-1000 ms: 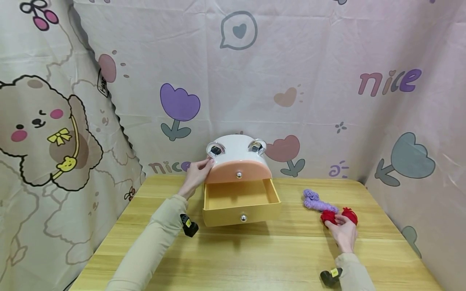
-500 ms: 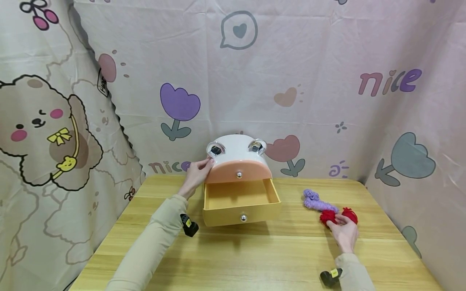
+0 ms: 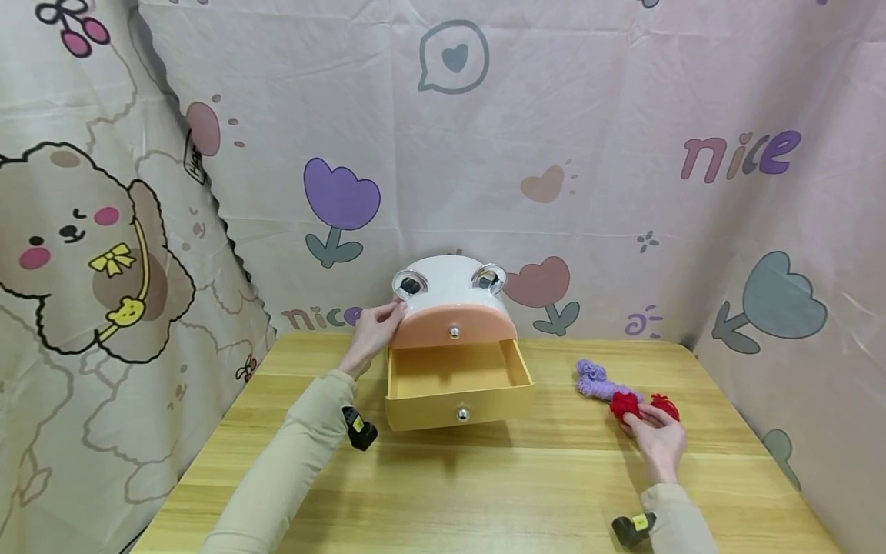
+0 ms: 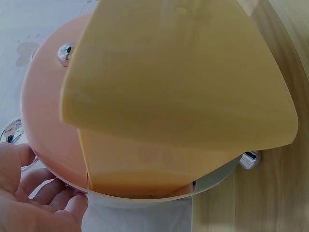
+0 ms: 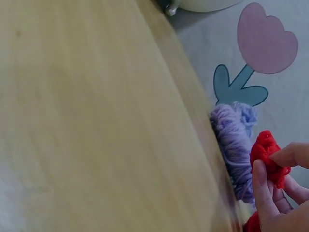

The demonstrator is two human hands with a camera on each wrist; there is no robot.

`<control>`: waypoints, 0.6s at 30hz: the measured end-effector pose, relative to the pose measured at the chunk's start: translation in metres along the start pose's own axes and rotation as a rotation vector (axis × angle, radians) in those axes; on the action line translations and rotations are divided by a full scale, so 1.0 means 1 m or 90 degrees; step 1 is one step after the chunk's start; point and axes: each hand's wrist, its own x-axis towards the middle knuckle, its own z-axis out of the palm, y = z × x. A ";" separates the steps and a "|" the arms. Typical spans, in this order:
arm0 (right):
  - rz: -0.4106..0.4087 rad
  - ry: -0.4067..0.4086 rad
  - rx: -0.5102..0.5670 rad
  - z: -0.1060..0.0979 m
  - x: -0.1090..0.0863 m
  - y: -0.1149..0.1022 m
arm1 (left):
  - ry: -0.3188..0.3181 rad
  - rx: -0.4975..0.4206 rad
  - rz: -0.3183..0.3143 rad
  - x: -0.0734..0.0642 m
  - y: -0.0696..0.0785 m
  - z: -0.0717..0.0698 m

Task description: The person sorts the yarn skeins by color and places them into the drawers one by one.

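Note:
A small frog-faced drawer box point(image 3: 453, 277), white on top with two silvery ring eyes, stands at the back of the table. Its lower yellow drawer point(image 3: 460, 412) is pulled out, with nothing inside; the pink upper drawer point(image 3: 477, 326) is in. My left hand point(image 3: 374, 331) holds the box's left side below one eye, fingers curled at its edge in the left wrist view point(image 4: 46, 193). On the right, my right hand point(image 3: 657, 440) pinches one end of a red yarn skein point(image 5: 267, 157) between thumb and fingers. Beside it lies a lilac yarn skein point(image 5: 234, 145).
The wooden table point(image 3: 526, 492) runs up to a patterned cloth point(image 3: 602, 100) hanging behind it and at both sides. The open drawer juts forward over the table between my hands.
The near end of the red yarn has risen slightly, and my right hand has turned a little and shifted right with it. My left hand and the drawer box have stayed put.

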 end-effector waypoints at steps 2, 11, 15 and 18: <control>0.018 -0.011 0.038 -0.001 -0.001 -0.003 | 0.000 0.001 0.001 0.000 0.000 0.000; 0.067 -0.067 0.176 0.000 -0.006 -0.019 | -0.001 0.007 0.001 0.001 -0.001 0.000; 0.053 -0.095 0.231 0.000 -0.009 -0.029 | 0.000 0.007 0.003 0.001 -0.001 0.000; 0.039 -0.135 0.261 0.000 -0.012 -0.037 | -0.001 0.007 0.004 0.001 0.000 0.000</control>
